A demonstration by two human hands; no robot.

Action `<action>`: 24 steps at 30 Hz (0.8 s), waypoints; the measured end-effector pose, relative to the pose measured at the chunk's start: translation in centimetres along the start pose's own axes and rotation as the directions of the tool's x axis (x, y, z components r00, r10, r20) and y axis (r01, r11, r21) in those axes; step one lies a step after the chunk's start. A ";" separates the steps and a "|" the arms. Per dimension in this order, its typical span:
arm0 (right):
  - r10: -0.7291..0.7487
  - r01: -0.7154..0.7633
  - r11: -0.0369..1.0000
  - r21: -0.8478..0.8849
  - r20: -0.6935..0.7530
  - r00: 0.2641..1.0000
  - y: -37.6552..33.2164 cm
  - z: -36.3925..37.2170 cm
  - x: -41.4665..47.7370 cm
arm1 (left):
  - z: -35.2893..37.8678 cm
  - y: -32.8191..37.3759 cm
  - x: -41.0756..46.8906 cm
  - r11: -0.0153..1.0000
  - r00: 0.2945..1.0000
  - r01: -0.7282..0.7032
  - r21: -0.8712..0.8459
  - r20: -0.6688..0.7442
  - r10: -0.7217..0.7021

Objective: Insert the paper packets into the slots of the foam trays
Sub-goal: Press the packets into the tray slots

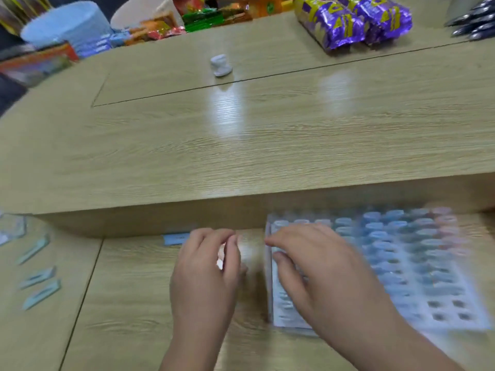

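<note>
Foam tray: white, on the low wooden desk at about 4 o'clock in the view; most slots toward its far end hold blue and pinkish packets, while a few dark slots along its near edge are open (motion blur hides finer detail).
Right hand: lies over the tray's left edge, fingers spread and bent, fingertips touching the foam; whether it holds anything I cannot tell.
Left hand: just left of the tray, at about 6 o'clock, fingers curled in around a small white-and-pink paper packet.
Blue slip: flat on the desk just beyond the left hand, against the raised shelf.
Loose packets: several pale green ones scattered at 8 o'clock, well apart from the tray.
Raised wooden shelf: fills the middle of the view; a small white object stands on it at 12 o'clock.
Purple snack packs: at 1 o'clock on the shelf.
Colourful wrappers and boxes: at 11 o'clock along the far edge.
</note>
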State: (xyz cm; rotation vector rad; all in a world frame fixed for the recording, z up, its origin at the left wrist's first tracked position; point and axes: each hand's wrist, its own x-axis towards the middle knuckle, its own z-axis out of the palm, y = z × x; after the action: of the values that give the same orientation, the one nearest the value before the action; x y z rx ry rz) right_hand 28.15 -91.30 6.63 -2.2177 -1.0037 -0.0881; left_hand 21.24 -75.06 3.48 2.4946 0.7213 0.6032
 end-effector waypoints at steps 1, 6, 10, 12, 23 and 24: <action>-0.016 0.017 0.999 -0.027 0.051 0.999 -1.4 1.8 0.5 | -0.8 -2.3 0.1 0.997 0.998 0.061 0.050 -0.006 -0.060; 0.247 -0.133 0.938 -0.321 0.349 0.904 -5.4 9.9 3.2 | -2.2 -11.3 1.6 0.948 0.987 0.112 0.297 0.074 -0.140; 0.398 -0.143 0.815 -0.562 0.364 0.842 -5.2 12.4 3.9 | -1.3 -13.0 2.5 0.935 0.978 -0.055 0.349 0.208 -0.020; 0.427 -0.153 0.797 -0.584 0.366 0.827 -5.1 12.6 4.2 | -1.1 -13.4 2.9 0.935 0.975 -0.066 0.347 0.221 -0.013; 0.379 -0.435 0.883 0.174 0.282 0.881 -4.3 9.4 2.9 | -2.8 -14.4 2.5 0.973 0.936 0.104 0.204 0.311 -0.165; 0.388 -0.459 0.842 0.283 0.274 0.880 -4.2 8.4 2.7 | -3.0 -14.1 2.6 0.977 0.932 0.139 0.163 0.313 -0.185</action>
State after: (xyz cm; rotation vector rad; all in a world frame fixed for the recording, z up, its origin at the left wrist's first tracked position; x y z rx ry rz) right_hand 25.36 -82.47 3.53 -2.0940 -0.5475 0.4949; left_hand 16.38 -62.08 -1.11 2.5383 0.8503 0.0758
